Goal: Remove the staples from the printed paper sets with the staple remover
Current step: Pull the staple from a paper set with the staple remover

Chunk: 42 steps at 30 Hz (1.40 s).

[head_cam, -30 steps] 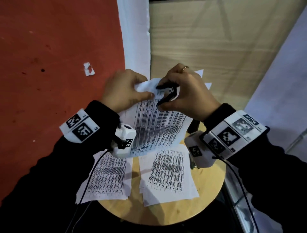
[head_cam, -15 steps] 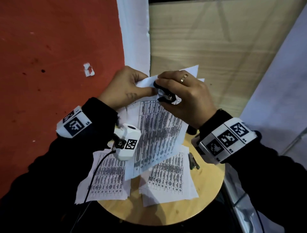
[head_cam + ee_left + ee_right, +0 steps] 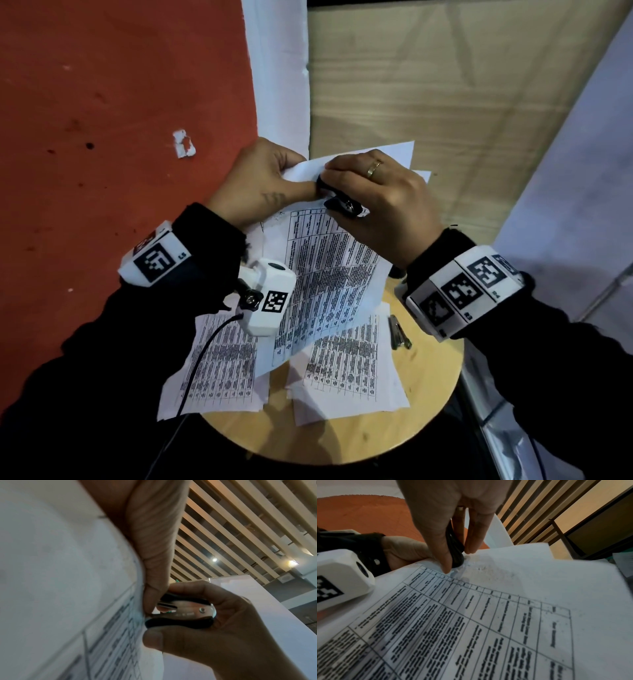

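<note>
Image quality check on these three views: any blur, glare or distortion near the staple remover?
Head: dim, sharp, edges bowed. Left wrist: paper set smeared up close, glare on the staple remover. Right wrist: print legible, right hand soft, remover mostly hidden.

Head view: from above, facing forward and down onto both hands, the lifted paper set (image 3: 329,274) and the round surface (image 3: 428,394).
Left wrist view: very near, low beside the left hand (image 3: 150,534), facing up along the paper to a slatted ceiling (image 3: 240,527).
Right wrist view: very near, behind the right hand (image 3: 453,513), facing down along its fingers onto the printed page.
Shared by all three: the paper's top corner, where the staple remover (image 3: 181,614) meets it.
</note>
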Motion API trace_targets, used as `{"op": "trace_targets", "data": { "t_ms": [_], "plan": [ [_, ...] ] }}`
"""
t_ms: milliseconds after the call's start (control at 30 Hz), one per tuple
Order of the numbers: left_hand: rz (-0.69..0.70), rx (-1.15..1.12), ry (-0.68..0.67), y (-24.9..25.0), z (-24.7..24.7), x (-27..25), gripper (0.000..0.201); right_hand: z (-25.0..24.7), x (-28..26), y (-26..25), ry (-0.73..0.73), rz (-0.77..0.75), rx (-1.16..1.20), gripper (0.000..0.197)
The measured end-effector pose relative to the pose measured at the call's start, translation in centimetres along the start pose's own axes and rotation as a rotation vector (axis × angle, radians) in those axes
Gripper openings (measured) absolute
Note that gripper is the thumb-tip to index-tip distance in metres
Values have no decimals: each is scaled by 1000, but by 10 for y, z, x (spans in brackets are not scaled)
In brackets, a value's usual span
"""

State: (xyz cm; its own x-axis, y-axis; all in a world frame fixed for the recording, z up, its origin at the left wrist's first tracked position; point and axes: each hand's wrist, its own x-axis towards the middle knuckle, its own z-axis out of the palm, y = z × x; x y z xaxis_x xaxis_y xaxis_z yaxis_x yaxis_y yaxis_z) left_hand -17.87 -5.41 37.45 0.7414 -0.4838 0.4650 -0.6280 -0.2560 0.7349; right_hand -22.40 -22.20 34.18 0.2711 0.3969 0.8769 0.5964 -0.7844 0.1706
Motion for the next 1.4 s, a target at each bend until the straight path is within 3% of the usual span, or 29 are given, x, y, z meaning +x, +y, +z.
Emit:
{"op": "trace_targets", "data": {
  "t_ms": [267, 533, 833, 1167, 1400],
  "plan": [
    [-22, 1, -19, -3, -1, -1, 59, 2, 2, -1, 24, -19, -42, 13],
    [-91, -45, -71, -3, -3, -3, 63, 7, 3, -2, -24, 15, -42, 7],
    [-201, -152, -105, 0, -8, -7, 7, 10, 11, -2, -132, -46, -4, 13],
    [-236, -169, -129, -2, -16, -8, 11, 5, 15, 7, -232, -93, 67, 26],
    [-257, -189, -158, -2, -12, -5, 12, 5, 12, 8, -250, -68, 70, 21]
  ]
}}
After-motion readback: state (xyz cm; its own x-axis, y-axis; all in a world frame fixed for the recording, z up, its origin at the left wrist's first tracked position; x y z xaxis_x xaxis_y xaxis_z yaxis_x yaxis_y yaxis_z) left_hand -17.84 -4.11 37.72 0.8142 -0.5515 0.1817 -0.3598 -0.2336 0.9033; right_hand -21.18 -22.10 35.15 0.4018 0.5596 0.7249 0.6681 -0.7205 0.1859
